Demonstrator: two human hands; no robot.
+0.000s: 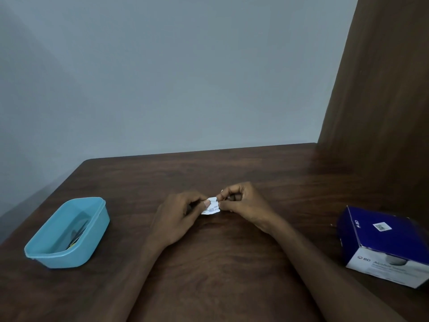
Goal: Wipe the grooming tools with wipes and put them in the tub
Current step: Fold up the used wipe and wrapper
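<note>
Over the middle of the dark wooden table, my left hand (178, 217) and my right hand (241, 205) both pinch a small white wipe packet (210, 208) with printed lines on it. The left thumb lies on its left edge, and the right fingers curl round its upper right corner. A light blue plastic tub (58, 256) stands at the left of the table. Some dark grooming tools (77, 233) lie inside it, dim and hard to make out.
A blue and white box of alcohol swabs (383, 242) sits at the table's right edge. A brown wooden panel (383, 77) rises at the back right. The table (209, 275) meets a grey wall behind.
</note>
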